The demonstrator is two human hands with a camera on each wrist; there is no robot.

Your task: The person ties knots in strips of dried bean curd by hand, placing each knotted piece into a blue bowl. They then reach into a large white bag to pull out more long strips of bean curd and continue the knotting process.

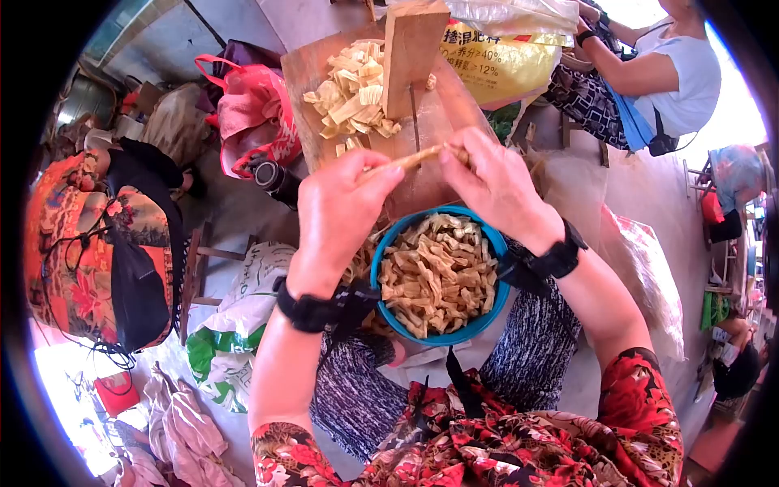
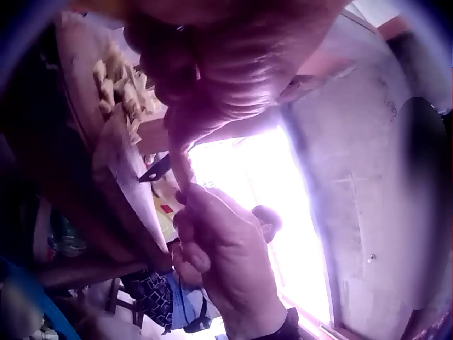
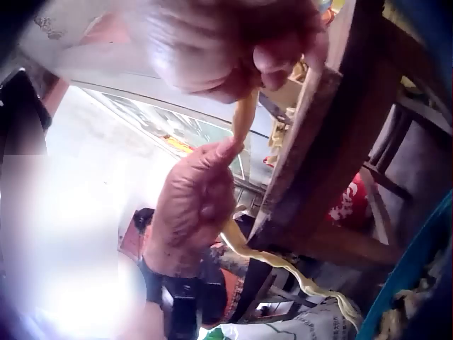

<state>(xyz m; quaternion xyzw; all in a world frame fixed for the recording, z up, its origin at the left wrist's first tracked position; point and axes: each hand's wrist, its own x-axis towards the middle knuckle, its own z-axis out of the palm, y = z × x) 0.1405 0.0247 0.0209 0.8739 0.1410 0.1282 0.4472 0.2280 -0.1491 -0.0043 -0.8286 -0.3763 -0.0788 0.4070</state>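
Both hands pinch one long, pale, twisted strip [image 1: 420, 157], stretched between them above the near end of a wooden bench [image 1: 442, 166]. My left hand [image 1: 341, 207] grips it on the left, thumb along the strip. On the other side my right hand [image 1: 501, 183] pinches it with thumb and curled fingers. A tail of the strip [image 3: 304, 281] hangs below the left hand in the right wrist view. Just under the hands, between the knees, stands a blue tub [image 1: 380, 280] full of folded tan strips [image 1: 438, 276].
A pile of pale pieces [image 1: 357, 85] lies on the bench beside an upright wooden block [image 1: 412, 57]. A pink bag [image 1: 251, 118] and dark cylinder [image 1: 276, 183] are left of it. A yellow sack [image 1: 503, 69] and seated person [image 1: 649, 81] are at right.
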